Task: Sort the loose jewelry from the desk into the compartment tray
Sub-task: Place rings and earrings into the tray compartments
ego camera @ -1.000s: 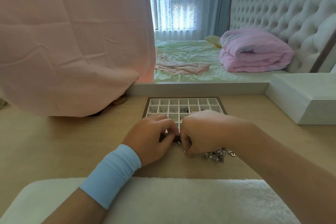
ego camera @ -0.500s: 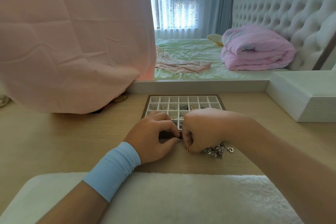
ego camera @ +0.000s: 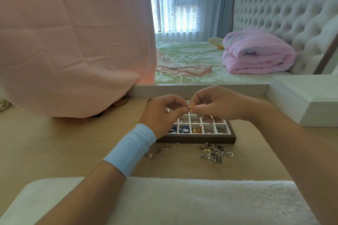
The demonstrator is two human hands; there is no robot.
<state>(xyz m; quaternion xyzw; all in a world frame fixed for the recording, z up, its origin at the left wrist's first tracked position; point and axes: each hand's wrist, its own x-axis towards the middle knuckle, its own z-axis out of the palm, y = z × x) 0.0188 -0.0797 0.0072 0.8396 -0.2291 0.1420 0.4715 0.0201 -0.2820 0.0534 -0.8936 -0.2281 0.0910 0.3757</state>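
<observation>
A dark-framed compartment tray (ego camera: 201, 139) with white cells lies on the wooden desk; several cells hold blue, gold and silver pieces. Both hands hover above the tray's middle. My left hand (ego camera: 162, 113) and my right hand (ego camera: 215, 105) together pinch a small gold jewelry piece (ego camera: 190, 108) between their fingertips. A pile of silver and gold loose jewelry (ego camera: 213, 152) lies in front of the tray at the right, with a small heart charm (ego camera: 230, 154) beside it. A few small earrings (ego camera: 165, 147) lie in front of the tray at the left.
A pink cloth (ego camera: 73, 42) drapes over something at the desk's back left, with a gold round object (ego camera: 120, 102) under its edge. A white box (ego camera: 307, 97) stands at the right. A white fluffy pad (ego camera: 164, 201) covers the desk's near edge. A bed lies beyond.
Both hands rose from the desk in front of the tray to above its middle, carrying a small gold piece. The loose jewelry on the desk is now uncovered.
</observation>
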